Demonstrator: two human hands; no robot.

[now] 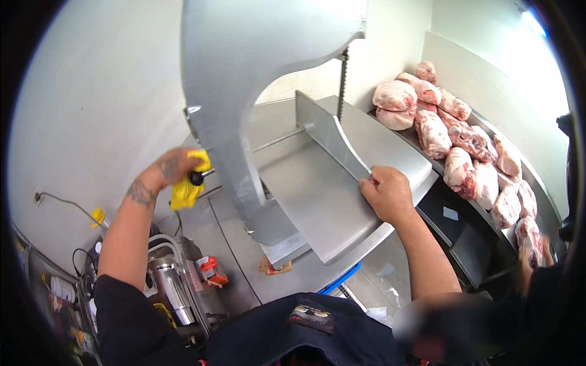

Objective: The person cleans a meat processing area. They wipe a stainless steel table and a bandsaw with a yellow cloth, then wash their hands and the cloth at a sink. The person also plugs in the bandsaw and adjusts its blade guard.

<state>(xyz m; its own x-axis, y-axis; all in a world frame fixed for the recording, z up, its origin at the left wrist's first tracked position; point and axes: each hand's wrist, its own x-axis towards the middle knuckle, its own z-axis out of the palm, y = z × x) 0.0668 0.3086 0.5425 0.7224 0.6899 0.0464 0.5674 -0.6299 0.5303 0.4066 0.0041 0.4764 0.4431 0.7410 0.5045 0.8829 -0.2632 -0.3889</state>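
Observation:
A grey metal meat band saw [213, 67] stands in front of me, with its toothed blade [343, 88] running down to the table. My left hand [170, 166] is closed on a yellow cloth [185, 194] at the saw's left side. The cloth lies against a black knob [196, 178] on the end of a metal rod [278, 140]. That rod passes behind the column to an upright guide plate [334, 137]. My right hand [389, 193] grips the near end of this plate, above the flat saw table [314, 210]; its fingertips are partly hidden.
Several large pieces of meat [469, 140] fill a long metal tray at the right. Another person's hands [530, 263] hold a piece at its near end. A red and white box [211, 272] and a steel cylinder [174, 290] stand at lower left. A blue edge [340, 279] shows below the table.

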